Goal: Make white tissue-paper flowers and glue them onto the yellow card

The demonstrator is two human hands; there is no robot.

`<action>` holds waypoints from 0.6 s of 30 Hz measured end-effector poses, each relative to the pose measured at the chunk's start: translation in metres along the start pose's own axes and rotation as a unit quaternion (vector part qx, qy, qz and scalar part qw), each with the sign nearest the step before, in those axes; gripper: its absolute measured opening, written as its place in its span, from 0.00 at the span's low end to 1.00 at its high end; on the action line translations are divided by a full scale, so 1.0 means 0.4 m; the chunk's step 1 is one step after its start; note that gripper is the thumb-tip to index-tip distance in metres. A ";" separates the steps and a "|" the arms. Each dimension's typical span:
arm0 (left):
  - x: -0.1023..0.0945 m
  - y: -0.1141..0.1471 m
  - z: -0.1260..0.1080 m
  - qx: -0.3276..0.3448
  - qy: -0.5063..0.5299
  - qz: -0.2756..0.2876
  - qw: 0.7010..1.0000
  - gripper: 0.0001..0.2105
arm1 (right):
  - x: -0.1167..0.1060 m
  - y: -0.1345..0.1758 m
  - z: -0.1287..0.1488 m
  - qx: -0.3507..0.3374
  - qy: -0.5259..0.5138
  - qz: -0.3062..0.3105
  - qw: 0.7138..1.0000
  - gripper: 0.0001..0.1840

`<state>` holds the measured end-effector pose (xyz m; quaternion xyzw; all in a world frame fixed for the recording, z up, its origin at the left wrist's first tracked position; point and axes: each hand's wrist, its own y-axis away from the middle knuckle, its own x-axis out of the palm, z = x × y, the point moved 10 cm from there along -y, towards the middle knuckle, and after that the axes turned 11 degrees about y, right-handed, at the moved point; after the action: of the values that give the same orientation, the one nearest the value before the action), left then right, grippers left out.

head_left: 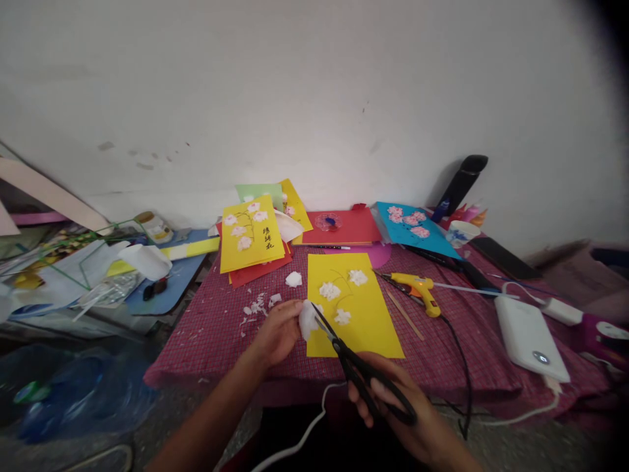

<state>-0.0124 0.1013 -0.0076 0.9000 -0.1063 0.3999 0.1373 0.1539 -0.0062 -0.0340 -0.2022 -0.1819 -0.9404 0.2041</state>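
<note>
At the near table edge, the left hand pinches white paper in its fingertips, the right hand gripping scissors.

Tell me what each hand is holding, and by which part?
The left hand holds a white piece by its edge; the right hand holds black scissors by the handles.

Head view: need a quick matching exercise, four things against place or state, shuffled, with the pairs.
1. black-handled metal scissors
2. yellow plastic glue gun
3. white rectangular power bank
4. thin white paper-like piece

A. black cable runs from its handle
B. held in the left hand
C. small display lit
D. held in the right hand

Pairs: 1-D, 2-A, 3-C, 4-B
</note>
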 end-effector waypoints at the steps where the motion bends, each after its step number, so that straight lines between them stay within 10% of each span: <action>1: -0.003 0.000 0.000 0.002 -0.002 -0.004 1.000 0.10 | -0.001 0.000 -0.001 0.003 -0.003 -0.002 1.000 0.25; 18: -0.036 0.007 0.008 -0.003 -0.044 -0.069 0.997 0.14 | 0.004 -0.011 0.018 0.001 -0.023 -0.015 1.000 0.25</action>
<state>-0.0203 0.0988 -0.0200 0.9215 -0.0510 0.3490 0.1628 0.1527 0.0000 -0.0282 -0.2204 -0.1908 -0.9384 0.1858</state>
